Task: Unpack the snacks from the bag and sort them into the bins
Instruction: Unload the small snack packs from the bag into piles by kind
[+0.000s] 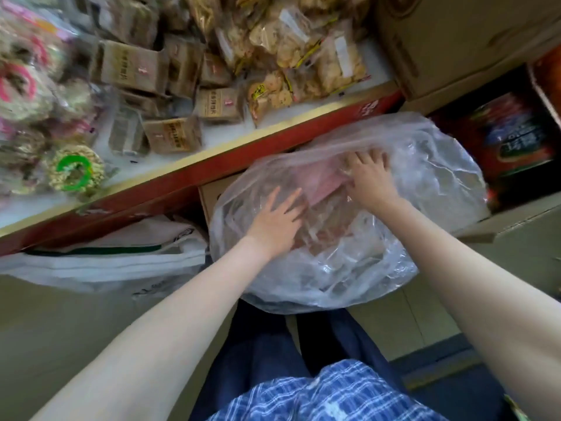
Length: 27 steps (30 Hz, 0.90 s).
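A large clear plastic bag (349, 268) rests in a cardboard box (209, 192) below the shelf edge. Brownish and pink snack packets (321, 183) show through its film. My left hand (273, 223) lies flat on the bag's left side, fingers spread, holding nothing. My right hand (368, 177) reaches into the bag's upper part, fingers curled at the packets; whether it grips one I cannot tell. On the shelf lie brown snack packs (173, 135), clear bags of fried snacks (303, 50) and round pink and green wrapped cakes (76, 171).
The shelf has a red front edge (243, 156). A white woven sack (106, 262) lies at the lower left. Cardboard boxes (455, 34) stand at the upper right, with a dark red printed box (516, 138) below them. My legs are at the bottom.
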Available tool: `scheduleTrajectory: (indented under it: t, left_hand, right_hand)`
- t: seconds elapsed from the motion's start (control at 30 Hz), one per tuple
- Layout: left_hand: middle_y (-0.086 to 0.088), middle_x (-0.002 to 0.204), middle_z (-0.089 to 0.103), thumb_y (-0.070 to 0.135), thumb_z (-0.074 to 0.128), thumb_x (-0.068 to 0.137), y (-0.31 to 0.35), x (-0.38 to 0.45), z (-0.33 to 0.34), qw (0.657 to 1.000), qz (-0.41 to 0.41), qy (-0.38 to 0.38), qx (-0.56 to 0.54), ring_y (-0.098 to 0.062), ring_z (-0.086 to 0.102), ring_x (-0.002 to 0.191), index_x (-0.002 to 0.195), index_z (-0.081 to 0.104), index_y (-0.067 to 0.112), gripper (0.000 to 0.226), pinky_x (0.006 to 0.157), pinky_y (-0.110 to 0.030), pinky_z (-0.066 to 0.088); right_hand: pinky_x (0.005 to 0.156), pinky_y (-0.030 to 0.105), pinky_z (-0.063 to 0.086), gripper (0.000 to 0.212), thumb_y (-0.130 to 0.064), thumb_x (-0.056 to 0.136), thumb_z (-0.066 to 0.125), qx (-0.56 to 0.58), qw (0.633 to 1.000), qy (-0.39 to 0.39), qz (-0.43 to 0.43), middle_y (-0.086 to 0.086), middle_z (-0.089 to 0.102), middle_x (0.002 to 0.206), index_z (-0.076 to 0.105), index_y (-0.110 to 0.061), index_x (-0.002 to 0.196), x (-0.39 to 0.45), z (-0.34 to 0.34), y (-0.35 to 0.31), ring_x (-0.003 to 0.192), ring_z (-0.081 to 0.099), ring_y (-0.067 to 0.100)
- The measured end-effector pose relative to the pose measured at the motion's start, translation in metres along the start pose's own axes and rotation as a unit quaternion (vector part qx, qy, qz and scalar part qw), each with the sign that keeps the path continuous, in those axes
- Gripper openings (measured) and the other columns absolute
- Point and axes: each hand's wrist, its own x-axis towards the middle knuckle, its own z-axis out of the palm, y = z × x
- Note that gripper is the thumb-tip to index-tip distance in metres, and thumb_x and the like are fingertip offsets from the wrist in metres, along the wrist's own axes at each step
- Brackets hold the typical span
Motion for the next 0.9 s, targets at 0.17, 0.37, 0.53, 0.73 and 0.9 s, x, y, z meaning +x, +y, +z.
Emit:
scheduleTrajectory:
  t: [0.17,0.37,0.53,0.73,0.9]
  left_hand:
    - [-0.007,0.159,0.003,0.03,0.033,0.099,-0.049,0.013,-0.011,0.992,-0.124,-0.026,0.0,-0.032,-0.004,0.145,0.148,0.022,0.02,0.051,0.114,-0.054,-0.004]
    - [-0.011,0.156,0.014,0.033,0.041,0.094,-0.068,-0.003,-0.011,0.988,-0.131,-0.019,-0.078,-0.031,0.016,0.142,0.151,0.011,0.018,0.066,0.114,-0.046,0.013]
    - [-0.012,0.157,0.008,0.029,0.042,0.093,-0.062,-0.013,-0.003,0.966,-0.178,-0.019,-0.184,-0.033,0.011,0.144,0.151,0.01,0.022,0.067,0.115,-0.048,0.011]
    - [-0.011,0.156,0.014,0.029,0.042,0.095,-0.046,-0.018,-0.014,0.956,-0.216,0.052,-0.191,-0.033,0.016,0.142,0.151,0.007,0.019,0.066,0.113,-0.05,0.015]
    - [-0.01,0.158,0.002,0.03,0.038,0.097,-0.031,-0.003,-0.033,0.961,-0.186,0.072,-0.194,-0.032,0.006,0.145,0.151,-0.002,0.021,0.068,0.115,-0.05,0.009]
  right_hand:
    - [0.111,0.057,0.012,0.077,-0.03,0.08,0.069,-0.066,0.994,-0.082,0.01,0.011,0.026,0.15,0.027,-0.019,0.144,0.013,0.002,0.028,0.135,0.017,0.049]
    - [0.097,0.045,0.04,0.063,0.003,0.079,0.056,0.066,0.99,-0.064,-0.11,0.018,0.038,0.143,0.04,-0.006,0.139,0.006,0.009,0.022,0.123,0.044,0.039]
    - [0.098,0.041,0.043,0.057,0.014,0.08,0.05,0.131,0.966,-0.063,-0.215,0.014,0.049,0.137,0.051,-0.009,0.133,-0.017,0.007,0.005,0.12,0.052,0.032]
    - [0.076,0.041,0.054,0.037,0.01,0.077,0.048,0.105,0.946,0.207,-0.228,0.023,0.06,0.108,0.063,0.003,0.111,-0.029,-0.067,0.061,0.093,0.063,0.036]
    - [0.083,0.047,0.049,0.039,0.012,0.079,0.049,-0.019,0.985,0.123,-0.12,0.026,0.053,0.116,0.058,0.005,0.116,-0.014,-0.1,0.091,0.101,0.057,0.041]
